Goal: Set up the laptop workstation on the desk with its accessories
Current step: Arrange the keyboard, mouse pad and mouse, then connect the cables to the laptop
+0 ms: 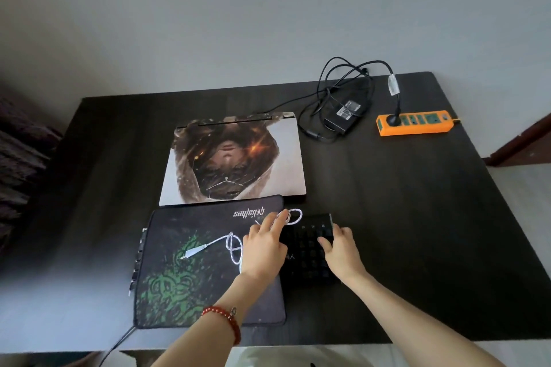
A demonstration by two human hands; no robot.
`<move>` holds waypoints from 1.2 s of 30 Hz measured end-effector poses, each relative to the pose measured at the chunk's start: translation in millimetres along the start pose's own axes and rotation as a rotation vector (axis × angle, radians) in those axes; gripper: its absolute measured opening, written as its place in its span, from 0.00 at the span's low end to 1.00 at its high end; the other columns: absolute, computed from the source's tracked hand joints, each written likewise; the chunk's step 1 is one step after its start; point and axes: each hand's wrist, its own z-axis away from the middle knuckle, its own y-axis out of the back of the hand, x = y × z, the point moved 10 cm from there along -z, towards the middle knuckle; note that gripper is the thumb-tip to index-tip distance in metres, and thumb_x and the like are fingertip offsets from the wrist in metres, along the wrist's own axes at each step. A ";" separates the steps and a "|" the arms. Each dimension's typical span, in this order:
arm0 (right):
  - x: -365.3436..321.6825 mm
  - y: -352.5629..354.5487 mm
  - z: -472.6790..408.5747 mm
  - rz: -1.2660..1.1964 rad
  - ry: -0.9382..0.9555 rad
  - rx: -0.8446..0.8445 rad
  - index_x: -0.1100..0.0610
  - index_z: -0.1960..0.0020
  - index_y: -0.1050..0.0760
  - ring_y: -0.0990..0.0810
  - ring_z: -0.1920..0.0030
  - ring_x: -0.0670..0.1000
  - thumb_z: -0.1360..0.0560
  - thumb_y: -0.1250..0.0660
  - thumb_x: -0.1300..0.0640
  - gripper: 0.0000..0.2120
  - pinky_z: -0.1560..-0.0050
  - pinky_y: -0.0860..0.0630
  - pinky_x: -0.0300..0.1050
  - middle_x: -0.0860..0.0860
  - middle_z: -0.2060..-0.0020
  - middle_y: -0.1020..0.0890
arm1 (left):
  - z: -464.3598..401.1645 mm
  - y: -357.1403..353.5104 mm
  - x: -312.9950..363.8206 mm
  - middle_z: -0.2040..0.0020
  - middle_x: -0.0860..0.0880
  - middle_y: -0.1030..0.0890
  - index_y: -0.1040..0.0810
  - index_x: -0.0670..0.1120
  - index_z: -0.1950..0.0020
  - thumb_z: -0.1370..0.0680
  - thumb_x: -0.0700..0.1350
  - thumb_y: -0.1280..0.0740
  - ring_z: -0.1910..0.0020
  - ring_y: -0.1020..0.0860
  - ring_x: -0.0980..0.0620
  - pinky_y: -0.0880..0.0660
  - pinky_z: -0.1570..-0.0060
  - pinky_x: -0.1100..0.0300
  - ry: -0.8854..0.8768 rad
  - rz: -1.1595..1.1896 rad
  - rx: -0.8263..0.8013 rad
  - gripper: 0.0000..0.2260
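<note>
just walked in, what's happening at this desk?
A person is partway through setting up a laptop workstation. Both hands rest on a black keyboard at the near edge of the desk: the left hand also touches its white braided cable, which loops loose over the mouse pad, unplugged. The right hand lies on the keys. The laptop is closed. Its charger lies behind, with a plug in the orange power strip.
</note>
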 end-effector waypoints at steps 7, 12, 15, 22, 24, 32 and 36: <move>-4.6 2.0 -1.8 0.153 -0.013 -0.022 0.63 0.32 0.36 0.26 0.42 0.57 0.22 0.41 0.52 0.22 0.45 0.25 0.48 0.58 0.41 0.28 | -2.3 4.9 -17.8 0.29 0.51 0.33 0.38 0.53 0.28 0.26 0.36 0.41 0.36 0.31 0.45 0.33 0.36 0.54 -0.010 0.259 -0.007 0.28; -20.8 9.0 10.8 0.289 0.067 0.062 0.58 0.30 0.35 0.39 0.29 0.56 0.21 0.44 0.53 0.21 0.35 0.33 0.49 0.56 0.30 0.33 | 1.5 35.2 -36.6 0.31 0.52 0.30 0.33 0.50 0.30 0.27 0.32 0.41 0.34 0.30 0.53 0.41 0.42 0.74 0.032 0.483 0.084 0.27; -55.7 -0.9 19.2 0.404 0.184 0.087 0.55 0.36 0.26 0.39 0.30 0.54 0.21 0.45 0.48 0.19 0.36 0.33 0.51 0.53 0.31 0.32 | 5.7 65.4 -61.9 0.35 0.55 0.27 0.32 0.52 0.31 0.28 0.32 0.40 0.40 0.28 0.58 0.39 0.48 0.75 0.050 0.584 0.181 0.28; -96.0 -37.2 10.7 0.532 0.046 0.024 0.60 0.41 0.26 0.34 0.36 0.56 0.24 0.44 0.41 0.25 0.39 0.34 0.51 0.54 0.38 0.28 | 14.2 100.4 -123.7 0.33 0.52 0.27 0.31 0.49 0.32 0.29 0.31 0.39 0.37 0.27 0.54 0.39 0.45 0.72 0.128 0.537 0.304 0.27; -99.4 -39.5 15.0 0.568 0.041 0.039 0.61 0.41 0.26 0.34 0.37 0.56 0.24 0.43 0.42 0.24 0.39 0.34 0.50 0.54 0.38 0.29 | 19.4 98.2 -132.4 0.33 0.52 0.28 0.31 0.48 0.31 0.28 0.31 0.39 0.36 0.28 0.53 0.39 0.46 0.73 0.142 0.526 0.309 0.27; -115.2 -29.9 26.7 0.337 0.077 0.135 0.59 0.42 0.31 0.26 0.44 0.57 0.22 0.41 0.54 0.12 0.49 0.30 0.49 0.55 0.44 0.23 | 30.5 87.0 -129.2 0.32 0.49 0.28 0.32 0.48 0.31 0.29 0.30 0.40 0.36 0.29 0.46 0.33 0.36 0.52 0.129 0.504 0.361 0.28; -113.9 4.5 33.2 0.079 0.046 0.187 0.59 0.41 0.34 0.21 0.50 0.58 0.21 0.44 0.59 0.09 0.59 0.31 0.47 0.55 0.50 0.19 | 26.9 99.8 -98.2 0.33 0.49 0.28 0.31 0.47 0.31 0.30 0.30 0.39 0.38 0.29 0.45 0.34 0.35 0.51 0.061 0.496 0.418 0.28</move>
